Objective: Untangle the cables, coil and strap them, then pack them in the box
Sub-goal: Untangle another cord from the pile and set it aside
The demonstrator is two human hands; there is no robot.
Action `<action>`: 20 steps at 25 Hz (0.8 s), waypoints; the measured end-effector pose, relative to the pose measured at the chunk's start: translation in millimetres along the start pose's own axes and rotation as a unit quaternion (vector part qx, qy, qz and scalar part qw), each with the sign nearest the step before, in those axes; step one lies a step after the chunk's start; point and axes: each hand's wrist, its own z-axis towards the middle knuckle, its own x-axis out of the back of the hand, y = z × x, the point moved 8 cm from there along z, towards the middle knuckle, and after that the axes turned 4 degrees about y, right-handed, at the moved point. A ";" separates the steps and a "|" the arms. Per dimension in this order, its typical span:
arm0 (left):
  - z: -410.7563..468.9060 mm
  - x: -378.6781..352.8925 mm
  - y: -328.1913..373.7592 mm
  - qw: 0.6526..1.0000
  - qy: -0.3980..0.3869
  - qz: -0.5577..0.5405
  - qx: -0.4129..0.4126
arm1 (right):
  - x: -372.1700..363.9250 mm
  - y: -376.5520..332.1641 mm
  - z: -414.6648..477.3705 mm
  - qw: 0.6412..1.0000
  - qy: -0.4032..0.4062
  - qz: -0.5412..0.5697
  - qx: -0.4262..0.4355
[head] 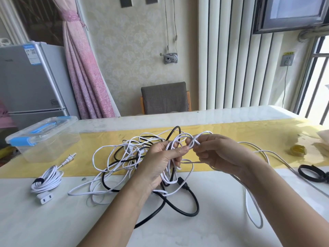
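Untangling is going on: the left hand (160, 161) is curling round a bunch of white loops above the tangle (131, 152) mid-table, while the right hand (213, 152) is pinching one white strand (195, 142), apparently at a knot. One strapped coil (48, 180) is lying left, near the box (44, 139). Next, that strand is needing threading out, clear of the black cable (187, 213).

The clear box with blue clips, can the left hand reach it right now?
Probably not straight away. The left hand grips loops of the white cable, so it is busy. The table between it and the box looks free, though.
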 end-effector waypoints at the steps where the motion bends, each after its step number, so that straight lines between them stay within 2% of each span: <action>1: 0.9 1.8 -1.9 1.000 0.010 -0.006 0.007 | -2.6 -0.6 -1.6 1.000 -0.018 -0.001 0.000; 3: 0.5 1.1 -4.4 0.999 0.020 -0.024 0.017 | -3.7 -1.0 -2.8 1.000 -0.013 -0.024 0.013; 7: -1.0 -1.7 -1.6 0.999 0.041 -0.034 0.002 | 2.5 -8.0 -4.9 0.993 0.071 -0.076 0.054; 11: -2.1 -7.3 -1.0 0.994 0.029 -0.102 0.027 | -2.3 -8.1 -4.8 0.994 0.043 -0.074 0.063; 14: -2.2 -2.3 -2.1 0.998 0.063 -0.027 0.005 | -8.7 -3.3 -2.6 0.996 0.026 -0.059 0.063; 16: -3.5 4.7 2.1 0.991 0.102 0.080 -0.038 | -0.3 -5.7 -1.4 0.986 0.090 -0.117 0.078; 17: -5.3 5.5 4.6 0.984 0.111 0.129 -0.059 | 9.3 -9.2 -1.8 0.968 0.146 -0.181 0.095; 20: -11.3 1.6 12.3 0.952 0.097 0.264 -0.125 | 36.4 -22.1 -5.9 0.849 0.304 -0.411 0.135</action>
